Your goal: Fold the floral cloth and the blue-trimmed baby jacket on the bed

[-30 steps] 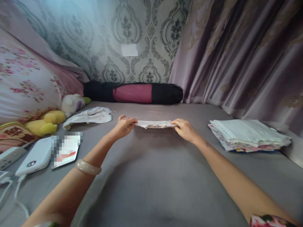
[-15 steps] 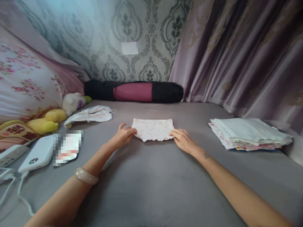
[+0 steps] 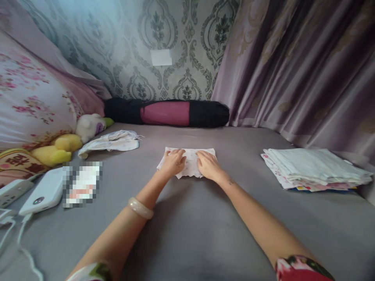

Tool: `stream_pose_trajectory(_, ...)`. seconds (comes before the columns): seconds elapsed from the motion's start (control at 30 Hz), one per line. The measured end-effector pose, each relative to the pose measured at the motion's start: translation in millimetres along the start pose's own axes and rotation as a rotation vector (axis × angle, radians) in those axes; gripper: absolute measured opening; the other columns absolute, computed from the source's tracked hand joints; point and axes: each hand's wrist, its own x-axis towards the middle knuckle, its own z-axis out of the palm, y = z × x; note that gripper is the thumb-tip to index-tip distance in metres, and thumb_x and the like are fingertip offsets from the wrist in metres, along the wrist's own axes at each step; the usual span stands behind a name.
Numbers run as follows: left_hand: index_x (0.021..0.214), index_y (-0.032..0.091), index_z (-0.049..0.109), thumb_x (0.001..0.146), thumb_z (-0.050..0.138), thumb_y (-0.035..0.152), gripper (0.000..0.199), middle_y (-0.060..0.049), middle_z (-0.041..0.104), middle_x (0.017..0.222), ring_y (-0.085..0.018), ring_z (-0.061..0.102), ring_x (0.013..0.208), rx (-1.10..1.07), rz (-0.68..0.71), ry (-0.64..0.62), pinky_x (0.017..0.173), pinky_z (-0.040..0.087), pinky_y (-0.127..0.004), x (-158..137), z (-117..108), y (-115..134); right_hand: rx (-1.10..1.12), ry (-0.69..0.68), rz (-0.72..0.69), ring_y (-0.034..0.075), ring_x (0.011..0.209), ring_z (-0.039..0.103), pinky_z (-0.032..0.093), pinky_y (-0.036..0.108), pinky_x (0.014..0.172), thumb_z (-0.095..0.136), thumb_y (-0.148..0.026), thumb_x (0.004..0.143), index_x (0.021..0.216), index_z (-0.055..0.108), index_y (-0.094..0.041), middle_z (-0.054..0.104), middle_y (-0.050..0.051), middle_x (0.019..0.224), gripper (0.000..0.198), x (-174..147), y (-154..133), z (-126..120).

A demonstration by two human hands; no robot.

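- Head view: both hands are down flat on a small white garment (image 3: 190, 162) lying on the grey bed (image 3: 187, 226), roughly mid-bed and well short of the wall.
- Left hand (image 3: 175, 162) covers the garment's left part, fingers spread and lying flat, gripping nothing, only pressing.
- Right hand (image 3: 208, 166) sits just beside it on the right part, fingers likewise extended and flat on the cloth; the two hands are close together, nearly touching.
- My read: this looks like smoothing a fold. To do it well, keep the palms flat and sweep outward from the centre toward the edges so trapped creases run out rather than bunch up.
- The frilly near edge peeks out between the wrists; it pays to keep that hem lined up square before pressing harder.
- Light, even pressure should do, since thin fabric on a soft bed will drag and wrinkle if pushed too firmly.
- Off to the right, well apart, a neat stack of folded cloths (image 3: 313, 169) sits by the curtain (image 3: 299, 66).
- Far left, another loose garment (image 3: 113, 142) lies crumpled near the soft toys (image 3: 73, 140), with a power bank (image 3: 43, 191) nearer the camera.
- A cream bangle (image 3: 140, 207) rides the left wrist.
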Motion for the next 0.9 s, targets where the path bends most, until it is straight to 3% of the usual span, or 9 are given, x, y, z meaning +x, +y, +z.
stream_pose_trajectory(0.1, 0.131, 0.018, 0.047, 0.092, 0.035, 0.021, 0.041, -0.013, 0.050, 0.141, -0.028, 0.039, 0.135, 0.027, 0.001, -0.051, 0.108, 0.026, -0.057, 14, 17, 17, -0.023, -0.051, 0.045, 0.025, 0.139, 0.028, 0.020, 0.043, 0.113, 0.030, -0.020, 0.094, 0.139, 0.043, -0.008, 0.038, 0.014, 0.149, 0.049, 17, -13, 11)
stream_pose_trajectory(0.23, 0.138, 0.017, 0.042, 0.094, 0.030, 0.023, 0.046, -0.013, 0.041, 0.148, -0.031, 0.027, 0.141, 0.089, 0.000, -0.079, 0.111, 0.020, -0.061, 18, 34, 14, -0.033, -0.137, 0.054, 0.024, 0.143, 0.018, 0.012, 0.045, 0.116, 0.028, -0.023, 0.094, 0.145, 0.035, -0.008, 0.028, 0.012, 0.154, 0.053, 23, -16, 20)
stream_pose_trajectory(0.37, 0.140, 0.016, 0.040, 0.097, 0.027, 0.028, 0.047, -0.012, 0.041, 0.149, -0.029, 0.029, 0.141, 0.131, 0.038, -0.092, 0.114, 0.017, -0.058, 17, 42, 4, -0.023, -0.180, 0.038, 0.024, 0.144, 0.018, 0.010, 0.045, 0.117, 0.028, -0.024, 0.094, 0.146, 0.033, -0.008, 0.028, 0.012, 0.154, 0.055, 22, -12, 27)
stream_pose_trajectory(0.73, 0.135, 0.017, 0.046, 0.096, 0.030, 0.027, 0.044, -0.011, 0.046, 0.145, -0.027, 0.040, 0.134, 0.141, 0.055, -0.072, 0.111, 0.028, -0.050, 19, 41, 2, -0.008, -0.208, 0.056, 0.024, 0.141, 0.024, 0.013, 0.047, 0.116, 0.028, -0.024, 0.094, 0.146, 0.034, -0.010, 0.032, 0.010, 0.153, 0.054, 24, -9, 28)
stream_pose_trajectory(0.9, 0.132, 0.017, 0.050, 0.097, 0.028, 0.030, 0.043, -0.012, 0.050, 0.141, -0.027, 0.043, 0.131, 0.141, 0.036, -0.039, 0.109, 0.029, -0.048, 19, 40, -1, -0.023, -0.146, 0.129, 0.024, 0.141, 0.023, 0.012, 0.045, 0.116, 0.025, -0.027, 0.097, 0.145, 0.036, -0.009, 0.033, 0.011, 0.152, 0.053, 24, -6, 30)
